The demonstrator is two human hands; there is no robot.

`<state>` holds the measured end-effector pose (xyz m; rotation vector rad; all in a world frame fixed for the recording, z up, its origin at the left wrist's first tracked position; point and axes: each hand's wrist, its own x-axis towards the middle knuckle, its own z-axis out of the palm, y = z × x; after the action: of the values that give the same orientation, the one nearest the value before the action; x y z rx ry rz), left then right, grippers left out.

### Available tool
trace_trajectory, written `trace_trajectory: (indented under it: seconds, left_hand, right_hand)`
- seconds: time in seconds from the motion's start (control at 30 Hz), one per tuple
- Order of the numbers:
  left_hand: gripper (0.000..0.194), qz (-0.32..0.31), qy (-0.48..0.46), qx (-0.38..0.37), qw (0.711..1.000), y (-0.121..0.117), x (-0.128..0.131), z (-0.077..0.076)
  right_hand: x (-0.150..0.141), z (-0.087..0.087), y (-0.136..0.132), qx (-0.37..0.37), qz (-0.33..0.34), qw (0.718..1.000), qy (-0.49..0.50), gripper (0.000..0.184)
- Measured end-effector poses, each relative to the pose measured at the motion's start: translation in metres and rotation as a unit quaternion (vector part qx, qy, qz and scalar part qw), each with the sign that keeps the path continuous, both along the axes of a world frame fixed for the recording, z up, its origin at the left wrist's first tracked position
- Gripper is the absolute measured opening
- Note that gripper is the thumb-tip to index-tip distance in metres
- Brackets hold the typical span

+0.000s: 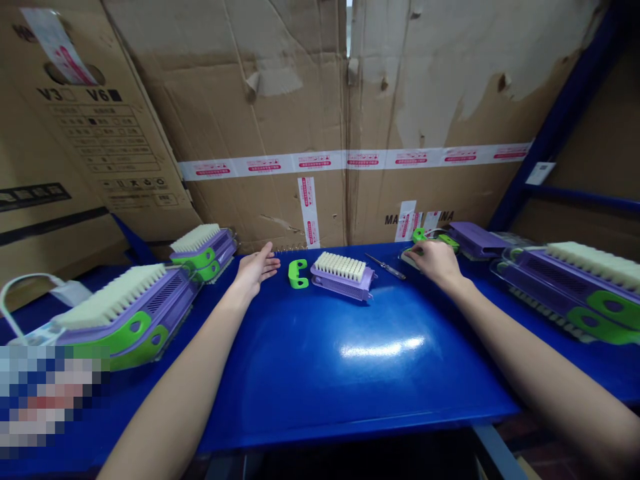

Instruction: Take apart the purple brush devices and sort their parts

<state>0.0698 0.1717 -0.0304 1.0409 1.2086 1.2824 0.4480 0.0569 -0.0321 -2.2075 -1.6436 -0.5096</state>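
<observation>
My left hand [256,268] is open above the blue tabletop, its fingers stretched out towards a green plastic bracket [298,275]. Beside the bracket lies a purple housing [340,287] with rows of cream bristles on top. A thin screwdriver [387,267] rests on the table to the right of the housing. Farther right, my right hand [434,260] reaches down with fingers pinched together near small green parts [449,243]. What those fingers hold, if anything, is hidden or too small to name.
Purple-and-green bristled units [145,313] stand on the left, near a white cable [25,280]. More stacked units [575,280] sit on the right, by a flat purple part [477,240]. Taped cardboard [280,107] walls off the back; a blue post [555,113] rises at right.
</observation>
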Motion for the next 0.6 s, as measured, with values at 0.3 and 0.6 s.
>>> trace_trajectory:
  seconds: [0.3, 0.6]
  left_hand:
    - [0.038, 0.002, 0.032, 0.011, 0.999, -0.0003, -0.0010, -0.0013]
    - [0.036, 0.007, 0.036, 0.009, 0.999, 0.0013, -0.0018, -0.0022]
  right_hand:
    - [-0.0045, 0.0041, -0.0042, -0.050, -0.027, 0.998, 0.034, 0.034]
    - [-0.0051, 0.0037, -0.0050, -0.063, -0.044, 0.996, 0.047, 0.032]
